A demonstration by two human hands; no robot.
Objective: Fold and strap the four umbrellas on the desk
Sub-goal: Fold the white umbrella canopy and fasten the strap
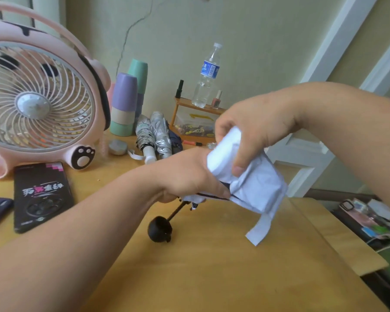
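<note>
white fabric umbrella w/ black knob handle (257, 190): my left hand (189, 176) grips rib end, right hand (257, 129) fingers clench canopy.

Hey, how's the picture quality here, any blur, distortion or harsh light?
Head view: the left hand, right hand and umbrella look slightly motion-blurred. The fan bulges and the door frame leans, which is wide-angle distortion. The light is soft, leaving only faint shadows on the desk.
</note>
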